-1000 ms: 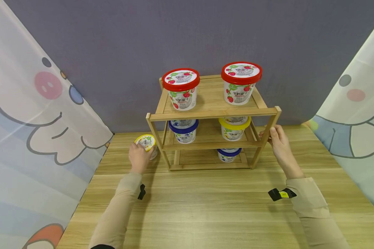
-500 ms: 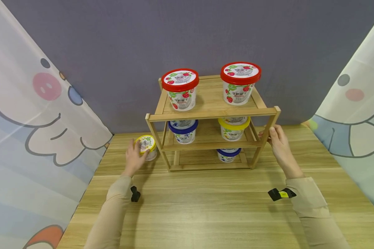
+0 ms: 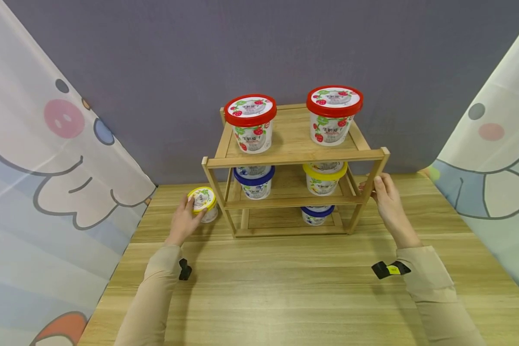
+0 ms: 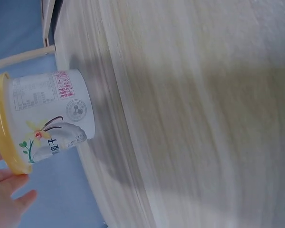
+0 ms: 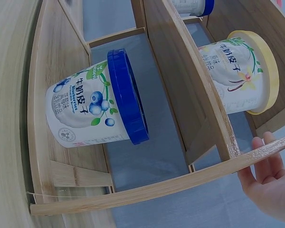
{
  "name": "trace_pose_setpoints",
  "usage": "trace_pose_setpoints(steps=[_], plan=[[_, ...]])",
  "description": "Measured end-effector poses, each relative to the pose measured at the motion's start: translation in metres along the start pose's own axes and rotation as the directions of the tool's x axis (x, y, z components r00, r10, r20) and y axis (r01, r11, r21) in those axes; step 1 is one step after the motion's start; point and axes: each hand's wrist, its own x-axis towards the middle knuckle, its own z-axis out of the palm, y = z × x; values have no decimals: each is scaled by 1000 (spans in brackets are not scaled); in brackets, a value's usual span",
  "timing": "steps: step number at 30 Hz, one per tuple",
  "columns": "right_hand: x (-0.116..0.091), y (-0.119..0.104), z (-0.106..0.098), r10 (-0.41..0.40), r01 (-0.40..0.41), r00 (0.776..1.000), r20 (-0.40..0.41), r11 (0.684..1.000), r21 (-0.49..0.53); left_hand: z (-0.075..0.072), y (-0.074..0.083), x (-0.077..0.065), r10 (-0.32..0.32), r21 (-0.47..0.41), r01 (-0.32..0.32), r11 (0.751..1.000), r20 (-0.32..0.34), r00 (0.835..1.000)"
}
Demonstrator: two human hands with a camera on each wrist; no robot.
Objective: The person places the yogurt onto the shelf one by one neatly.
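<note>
My left hand [image 3: 183,223] grips a white tub with a yellow lid [image 3: 204,201] by its lid, from above and the left. This tub stands upright on the table, left of a wooden rack [image 3: 294,156]. In the left wrist view the fingertips lie at the rim of the lid, and the tub's side [image 4: 52,111] shows a vanilla flower. My right hand [image 3: 388,204] holds the rack's right front post [image 5: 190,184], with fingers curled behind it in the right wrist view.
Two red-lidded strawberry tubs [image 3: 253,137] stand on the top shelf. The middle shelf bears a blue-lidded tub [image 3: 257,187] and a yellow-lidded one [image 3: 322,181]. Another blue-lidded blueberry tub [image 5: 83,104] sits on the bottom shelf. A grey wall [image 3: 186,120] rises behind.
My left hand has shifted from the front of the yellow-lidded tub to its left side, and its fingers have spread over the lid. The right hand and the rack look the same.
</note>
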Motion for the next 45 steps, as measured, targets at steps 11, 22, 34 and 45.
trace_pose_setpoints(steps=[11, 22, 34, 45], plan=[[0, -1, 1, -3, 3, 1000, -3, 1000, -3, 5, 11, -3, 17, 108, 6, 994, -203, 979], [0, -1, 0, -1, 1, 1000, 3, 1000, 6, 14, 20, -4, 28, 207, 48, 977, -346, 938], [1, -1, 0, -9, 9, 1000, -6, 1000, 6, 15, 31, -5, -82, 232, 163, 959, -322, 943], [0, 0, -1, 4, -4, 1000, -2, 1000, -11, 16, 7, -9, 24, 36, -14, 999, -315, 949]])
